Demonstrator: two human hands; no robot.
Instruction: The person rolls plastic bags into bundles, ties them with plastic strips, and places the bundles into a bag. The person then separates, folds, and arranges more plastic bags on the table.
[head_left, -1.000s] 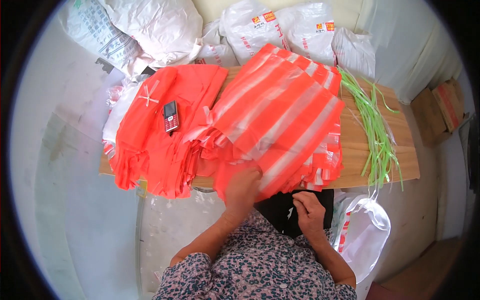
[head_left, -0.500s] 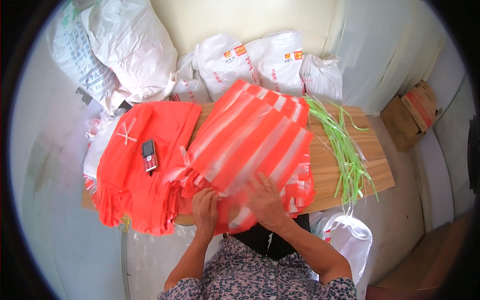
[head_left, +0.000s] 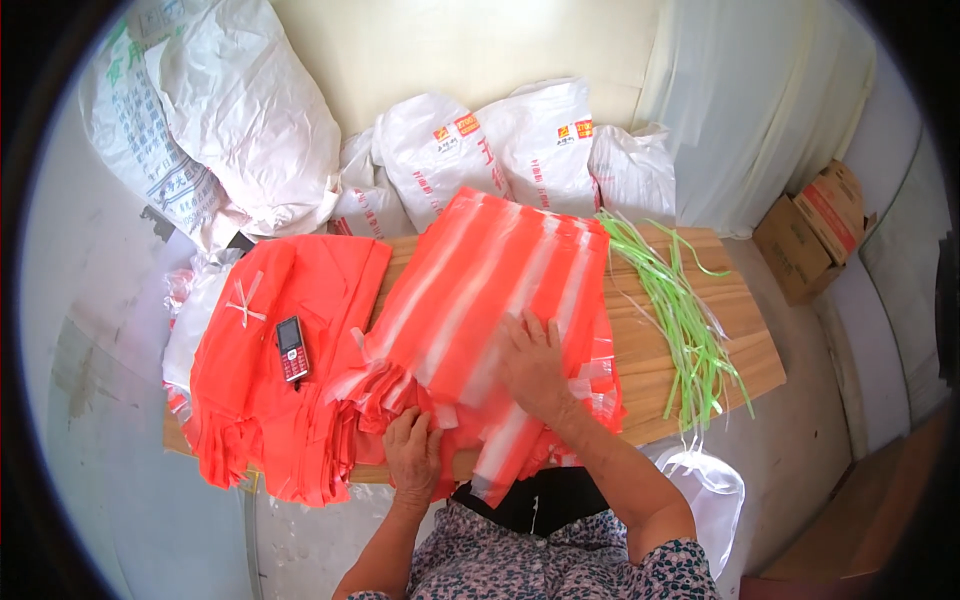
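Observation:
A pile of red-and-white striped plastic bags lies in the middle of the wooden table. My right hand rests flat on the top bag, fingers stretched out and a little apart. At the pile's near left corner, my left hand has its fingers curled round the bunched handle ends of a bag. One striped strip of the bag hangs over the table's front edge between my arms. To the left is a stack of plain red bags, with a small keypad phone and a white tie on top.
Green plastic strips lie on the right of the wooden table. White sacks stand along the back, with larger ones at far left. A cardboard box sits on the right; a white plastic bag hangs below the table edge.
My right hand has slid away from me over the top bag, which now lies flatter. A striped strip now extends over the front edge. My left hand stays near the same corner.

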